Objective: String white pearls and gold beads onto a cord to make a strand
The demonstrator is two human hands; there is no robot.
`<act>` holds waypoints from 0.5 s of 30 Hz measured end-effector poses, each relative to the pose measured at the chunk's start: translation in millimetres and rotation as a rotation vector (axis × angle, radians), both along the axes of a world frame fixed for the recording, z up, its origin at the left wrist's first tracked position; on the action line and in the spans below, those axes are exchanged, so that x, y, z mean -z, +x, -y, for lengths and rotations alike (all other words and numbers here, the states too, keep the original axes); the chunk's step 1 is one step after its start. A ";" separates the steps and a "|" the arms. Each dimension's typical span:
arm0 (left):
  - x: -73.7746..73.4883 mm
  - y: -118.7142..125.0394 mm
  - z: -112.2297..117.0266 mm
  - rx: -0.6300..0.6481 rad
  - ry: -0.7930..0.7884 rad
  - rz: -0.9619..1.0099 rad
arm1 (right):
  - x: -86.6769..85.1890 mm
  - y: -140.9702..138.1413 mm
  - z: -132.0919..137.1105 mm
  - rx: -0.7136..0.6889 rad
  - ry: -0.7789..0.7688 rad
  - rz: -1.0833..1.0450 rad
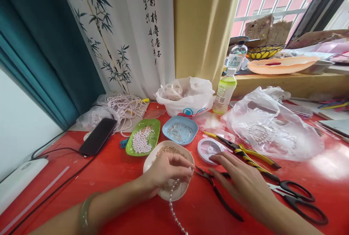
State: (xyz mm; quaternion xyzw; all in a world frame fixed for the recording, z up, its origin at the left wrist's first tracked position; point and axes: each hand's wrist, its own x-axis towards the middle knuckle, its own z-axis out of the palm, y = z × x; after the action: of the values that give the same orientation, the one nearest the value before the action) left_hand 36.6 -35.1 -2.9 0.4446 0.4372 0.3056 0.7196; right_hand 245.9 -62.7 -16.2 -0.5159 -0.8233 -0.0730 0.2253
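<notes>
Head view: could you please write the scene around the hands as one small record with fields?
Left hand: thumb and fingers together over cream tray; item pinched too small to tell
Right hand: fingers spread near black-handled pliers; contact unclear
Bead strand: runs from cream tray to lower picture edge
Cream tray: gold-coloured beads
Green tray: white beads
Blue tray: small silvery pieces
Nearby: spool, scissors

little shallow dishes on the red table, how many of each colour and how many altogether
green dish: 1, holding pearly beads
blue dish: 1, holding thin metal pieces
cream dish: 1, holding gold-coloured beads, partly hidden by the left hand
total: 3
</notes>
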 end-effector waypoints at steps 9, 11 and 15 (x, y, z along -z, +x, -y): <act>-0.6 -2.2 -0.1 -0.068 -0.097 -0.001 | 20.7 7.2 31.9 0.014 0.265 0.386; -0.9 -2.1 0.6 -0.070 -0.114 -0.007 | 19.6 5.9 31.0 -0.009 0.233 0.398; -0.9 -1.3 1.3 -0.066 -0.129 -0.043 | 11.2 6.0 27.0 0.003 0.086 0.254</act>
State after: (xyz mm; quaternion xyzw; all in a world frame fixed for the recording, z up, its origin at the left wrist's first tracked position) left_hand 35.3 -36.5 -2.0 0.3893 0.4858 0.2909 0.7266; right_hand 251.9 -89.7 -27.4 -0.4936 -0.8406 -0.1731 0.1409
